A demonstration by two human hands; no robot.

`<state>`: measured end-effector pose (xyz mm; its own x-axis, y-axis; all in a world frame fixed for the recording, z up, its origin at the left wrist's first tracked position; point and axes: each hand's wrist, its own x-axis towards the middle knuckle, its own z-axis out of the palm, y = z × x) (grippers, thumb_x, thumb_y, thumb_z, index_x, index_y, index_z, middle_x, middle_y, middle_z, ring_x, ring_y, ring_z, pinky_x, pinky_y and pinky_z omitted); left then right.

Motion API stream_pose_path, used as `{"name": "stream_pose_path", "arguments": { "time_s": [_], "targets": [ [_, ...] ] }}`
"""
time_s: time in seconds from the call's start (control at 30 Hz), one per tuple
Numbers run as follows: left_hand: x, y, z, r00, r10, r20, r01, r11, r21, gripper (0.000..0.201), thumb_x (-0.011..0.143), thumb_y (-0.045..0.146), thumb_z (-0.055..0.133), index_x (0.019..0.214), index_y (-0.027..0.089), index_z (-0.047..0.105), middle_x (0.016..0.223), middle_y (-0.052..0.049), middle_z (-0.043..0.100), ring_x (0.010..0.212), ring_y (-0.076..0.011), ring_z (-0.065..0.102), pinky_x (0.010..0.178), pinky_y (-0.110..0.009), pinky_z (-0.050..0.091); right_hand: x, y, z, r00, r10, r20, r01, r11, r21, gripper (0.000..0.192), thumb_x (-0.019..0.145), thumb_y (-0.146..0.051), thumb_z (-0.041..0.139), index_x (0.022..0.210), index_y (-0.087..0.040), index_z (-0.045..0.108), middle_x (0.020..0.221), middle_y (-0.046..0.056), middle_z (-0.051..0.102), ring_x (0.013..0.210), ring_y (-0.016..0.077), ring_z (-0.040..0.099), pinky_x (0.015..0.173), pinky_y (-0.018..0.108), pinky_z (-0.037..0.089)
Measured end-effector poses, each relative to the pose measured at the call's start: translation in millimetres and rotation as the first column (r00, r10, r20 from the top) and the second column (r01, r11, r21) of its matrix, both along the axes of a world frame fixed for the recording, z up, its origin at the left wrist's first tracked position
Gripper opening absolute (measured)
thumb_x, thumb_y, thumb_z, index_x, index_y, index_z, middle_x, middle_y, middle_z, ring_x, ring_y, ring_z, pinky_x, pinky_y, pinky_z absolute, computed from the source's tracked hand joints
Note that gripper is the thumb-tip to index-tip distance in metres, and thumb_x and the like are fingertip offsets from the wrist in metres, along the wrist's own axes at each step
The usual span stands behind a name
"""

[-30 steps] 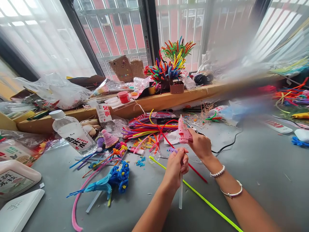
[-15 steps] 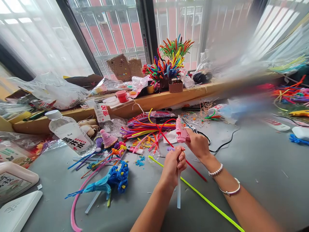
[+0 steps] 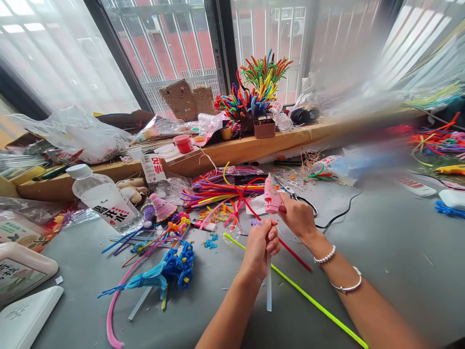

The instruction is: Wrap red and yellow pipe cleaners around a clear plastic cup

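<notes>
My right hand (image 3: 296, 213) is closed around a pink glue gun (image 3: 271, 196), its nozzle pointing up and away from me. Just below it, my left hand (image 3: 262, 245) is closed on a translucent glue stick (image 3: 269, 288), whose lower end hangs out beneath the fist. The stick's upper end is hidden by my fingers, so whether it sits inside the gun cannot be made out. A yellow-green pipe cleaner (image 3: 316, 303) runs under my wrists across the table. Behind the gun lie scissors (image 3: 307, 203), partly covered.
Blue pipe-cleaner flowers (image 3: 178, 266) lie left of my hands, near a pink strip (image 3: 111, 320). A water bottle (image 3: 105, 198) leans farther left. Bundled pipe cleaners (image 3: 214, 191) spread behind. A black cord (image 3: 343, 215) curves at right. The wooden sill (image 3: 232, 150) holds potted pipe-cleaner plants (image 3: 250, 104).
Almost nothing differs. The glue stick's lower end sits very slightly higher, and my left hand has shifted a tiny bit upward. The glue gun stays in my right hand.
</notes>
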<state>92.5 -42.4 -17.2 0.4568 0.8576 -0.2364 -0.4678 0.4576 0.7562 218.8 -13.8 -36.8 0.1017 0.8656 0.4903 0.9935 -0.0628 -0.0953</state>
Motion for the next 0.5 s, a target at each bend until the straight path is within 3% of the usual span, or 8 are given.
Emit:
{"name": "stream_pose_path", "arguments": {
  "time_s": [0.5],
  "targets": [
    [-2.0,2.7,2.2,1.000,0.009,-0.002,-0.009,1.000,-0.016,0.034,0.066,0.043,0.063,0.072,0.013,0.048,0.042,0.011,0.031,0.030,0.0011,0.019,0.033,-0.016,0.015,-0.5,-0.1,0.3,0.998,-0.014,0.054,0.015,1.000,-0.019,0.028,0.081,-0.028,0.041,0.102,-0.016,0.055,0.060,0.005,0.064,0.052,0.0151,0.057,0.047,0.024,0.019]
  ]
}}
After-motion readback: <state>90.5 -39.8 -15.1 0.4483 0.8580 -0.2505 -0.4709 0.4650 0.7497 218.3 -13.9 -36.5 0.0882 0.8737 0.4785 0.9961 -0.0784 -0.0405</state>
